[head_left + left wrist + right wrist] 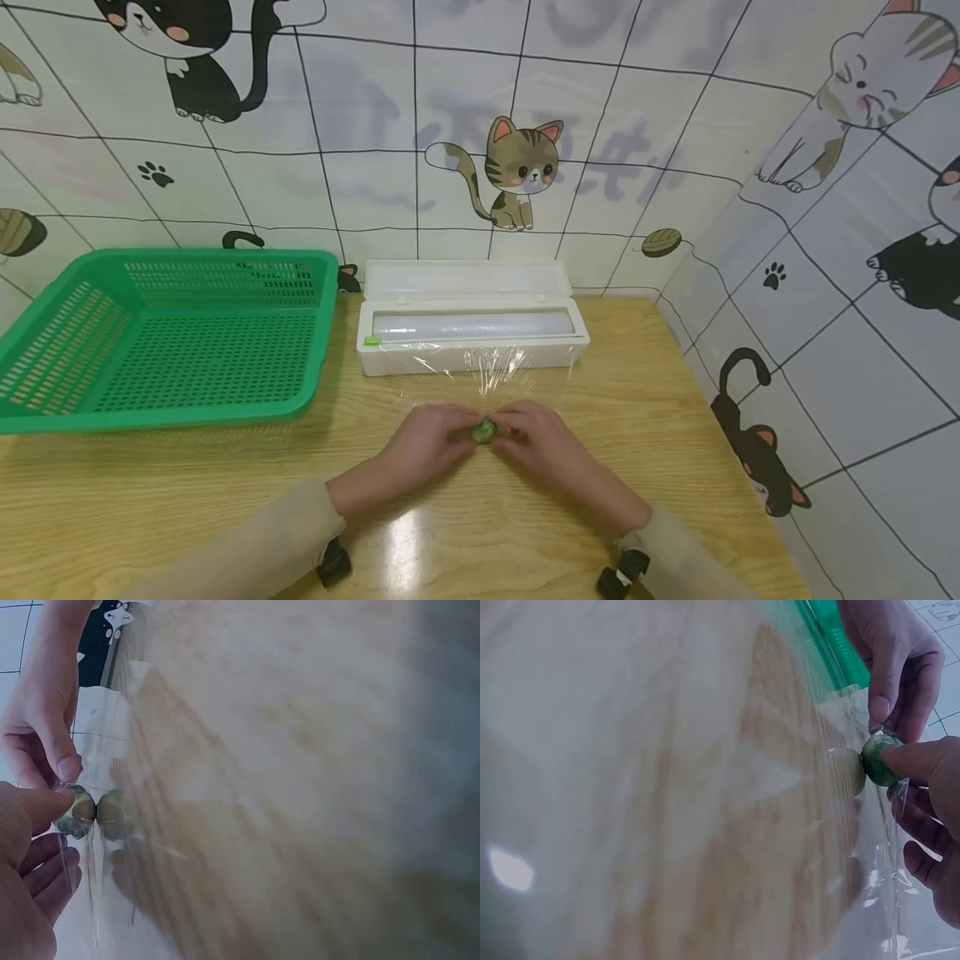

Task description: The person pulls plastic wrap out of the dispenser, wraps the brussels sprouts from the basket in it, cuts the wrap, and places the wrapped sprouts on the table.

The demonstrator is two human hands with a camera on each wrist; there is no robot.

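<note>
A small green Brussels sprout (484, 430) sits on the table between both hands, with clear cling film (495, 379) drawn over and around it. From its left side my left hand (431, 442) pinches the film at the sprout, thumb nearest me. My right hand (543, 442) does the same from the right. In the right wrist view, my right thumb (919, 761) lies against the sprout (881, 759), and the film bunches at its sides. The left wrist view shows the sprout's pale base (84, 812), mirrored in the glossy tabletop.
Behind the hands stands a white cling film dispenser (472, 358), lid raised, with a film roll (472, 325) inside and a green slider (372, 340) at its left. A green plastic basket (225, 358) is at the left. Cat-patterned wall covering (375, 192) borders the wooden table (480, 533).
</note>
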